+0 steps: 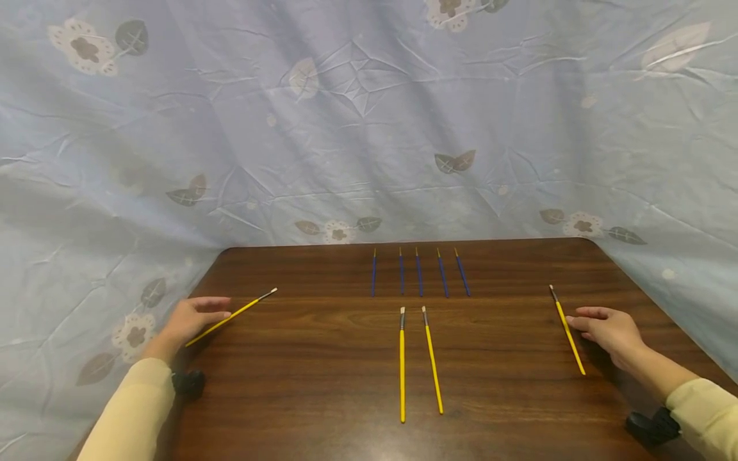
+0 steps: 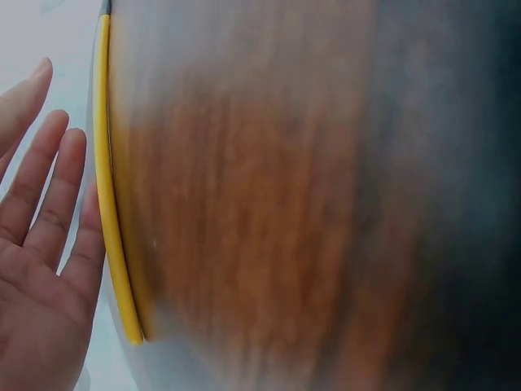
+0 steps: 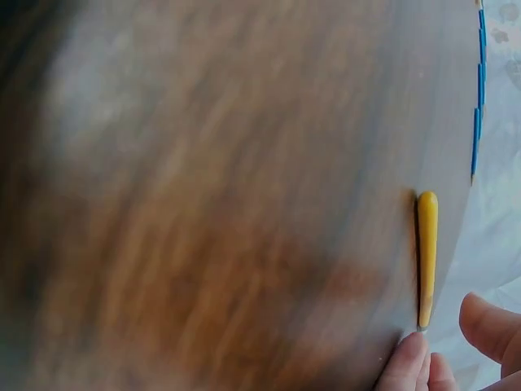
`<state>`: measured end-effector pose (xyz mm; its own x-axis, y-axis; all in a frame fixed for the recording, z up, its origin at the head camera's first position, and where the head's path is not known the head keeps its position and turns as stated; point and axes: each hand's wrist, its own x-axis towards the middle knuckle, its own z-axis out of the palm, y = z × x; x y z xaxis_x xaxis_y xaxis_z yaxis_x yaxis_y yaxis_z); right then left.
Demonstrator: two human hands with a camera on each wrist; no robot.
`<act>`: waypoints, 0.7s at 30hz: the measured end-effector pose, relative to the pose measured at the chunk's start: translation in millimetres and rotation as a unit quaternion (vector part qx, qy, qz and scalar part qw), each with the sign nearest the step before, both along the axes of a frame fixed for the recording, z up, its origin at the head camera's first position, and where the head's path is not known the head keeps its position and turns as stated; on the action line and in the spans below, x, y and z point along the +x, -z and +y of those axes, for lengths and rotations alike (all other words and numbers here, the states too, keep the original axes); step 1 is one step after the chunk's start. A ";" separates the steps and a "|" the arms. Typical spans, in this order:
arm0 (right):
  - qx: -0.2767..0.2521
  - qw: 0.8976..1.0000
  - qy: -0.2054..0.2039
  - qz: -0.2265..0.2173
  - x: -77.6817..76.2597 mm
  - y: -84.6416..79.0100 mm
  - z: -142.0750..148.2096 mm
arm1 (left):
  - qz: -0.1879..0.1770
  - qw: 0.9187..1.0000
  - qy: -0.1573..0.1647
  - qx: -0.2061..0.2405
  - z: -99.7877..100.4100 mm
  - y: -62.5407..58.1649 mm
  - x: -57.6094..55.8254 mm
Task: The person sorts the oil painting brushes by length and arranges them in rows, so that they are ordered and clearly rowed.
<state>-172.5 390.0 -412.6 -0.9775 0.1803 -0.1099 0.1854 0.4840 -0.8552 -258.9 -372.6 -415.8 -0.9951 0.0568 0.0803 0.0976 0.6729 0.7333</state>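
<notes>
At the left of the table, a yellow-handled paintbrush (image 1: 221, 325) lies slanted, its pale bristles pointing to the far right. My left hand (image 1: 193, 320) is right beside this brush, fingers extended and thumb apart; the left wrist view shows the straight fingers (image 2: 53, 187) along the yellow handle (image 2: 114, 212). Another yellow paintbrush (image 1: 569, 334) lies on the right side, bristles away from me. Over there my right hand (image 1: 608, 330) has its fingertips close to the handle. In the right wrist view the thumb (image 3: 491, 326) stands apart from the fingers near that handle (image 3: 427, 252).
Two more yellow paintbrushes, one (image 1: 402, 371) left of the other (image 1: 434, 365), lie mid-table. Behind them several thin blue brushes (image 1: 419, 275) form a row near the far edge. A patterned cloth (image 1: 357, 160) hangs around the brown wooden table (image 1: 300, 384).
</notes>
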 end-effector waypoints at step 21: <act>0.057 0.997 -0.001 -0.050 -3.3 -0.1 -7.1 | -0.004 1.000 0.004 -0.004 4.0 6.7 -5.9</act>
